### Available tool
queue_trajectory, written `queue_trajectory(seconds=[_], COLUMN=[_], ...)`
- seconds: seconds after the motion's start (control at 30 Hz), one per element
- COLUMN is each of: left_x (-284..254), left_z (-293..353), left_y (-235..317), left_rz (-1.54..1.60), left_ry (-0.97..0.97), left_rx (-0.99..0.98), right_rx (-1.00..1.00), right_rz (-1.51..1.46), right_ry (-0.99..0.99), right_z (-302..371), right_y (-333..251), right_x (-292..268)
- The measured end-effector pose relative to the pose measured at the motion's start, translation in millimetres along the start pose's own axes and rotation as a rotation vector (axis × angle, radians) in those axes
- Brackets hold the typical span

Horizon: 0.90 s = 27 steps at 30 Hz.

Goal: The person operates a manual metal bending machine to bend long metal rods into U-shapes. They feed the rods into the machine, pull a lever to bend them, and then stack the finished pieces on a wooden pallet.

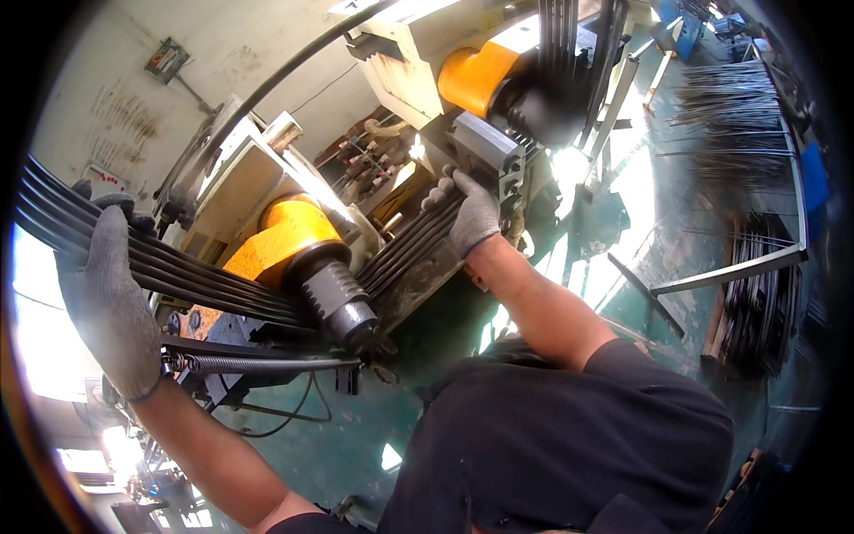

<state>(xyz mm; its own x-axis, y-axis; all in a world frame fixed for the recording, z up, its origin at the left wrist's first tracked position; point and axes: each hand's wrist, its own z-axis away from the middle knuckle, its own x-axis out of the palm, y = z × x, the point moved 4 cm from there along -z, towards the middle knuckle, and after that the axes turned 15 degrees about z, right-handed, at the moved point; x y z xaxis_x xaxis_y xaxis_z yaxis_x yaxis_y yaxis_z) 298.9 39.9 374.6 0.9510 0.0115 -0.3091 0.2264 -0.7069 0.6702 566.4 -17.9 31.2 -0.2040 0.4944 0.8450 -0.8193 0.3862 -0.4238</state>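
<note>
Several dark metal rods lie side by side and run from the far left to a dark grooved roller on an orange machine arm. Past the roller, rods slope up to the right; the roller hides where the two lengths meet. My left hand, in a grey knitted glove, is closed round the left stretch, thumb in front and fingertips showing behind. My right hand, gloved alike, grips the right stretch beside a grey metal block.
A second orange arm with dark rods stands at the far side. A coiled spring runs below the near roller. At right, a metal rack holds thin rods, with more rods bundled below.
</note>
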Motion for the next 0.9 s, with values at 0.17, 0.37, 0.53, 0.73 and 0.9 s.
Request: queue_trajectory(seconds=[0.17, 0.37, 0.53, 0.73, 0.9], left_x=[-2.8, -4.3, 3.2, -6.6, -0.5], left_z=[-1.3, -3.3, -1.7, -15.2, -11.3], left_y=[-0.2, -1.0, 20.6, 19.5, 18.6], left_rz=[0.011, 0.01, -0.026, -0.07, -0.031], left_ry=[-0.009, -0.009, 0.056, 0.061, 0.116], left_rx=[-0.031, -0.048, -0.029, -0.036, -0.011], right_rx=[-0.015, -0.042, -0.034, -0.035, -0.036], right_rz=[-0.042, 0.001, -0.022, -0.011, -0.025], right_ry=[-0.007, -0.038, -0.032, -0.028, -0.091], right_z=[-0.4, -1.2, -2.4, 2.0, -4.1], right_y=[1.9, 1.2, 0.4, 0.2, 0.9], right_x=[1.5, 0.7, -0.3, 3.0, -4.4])
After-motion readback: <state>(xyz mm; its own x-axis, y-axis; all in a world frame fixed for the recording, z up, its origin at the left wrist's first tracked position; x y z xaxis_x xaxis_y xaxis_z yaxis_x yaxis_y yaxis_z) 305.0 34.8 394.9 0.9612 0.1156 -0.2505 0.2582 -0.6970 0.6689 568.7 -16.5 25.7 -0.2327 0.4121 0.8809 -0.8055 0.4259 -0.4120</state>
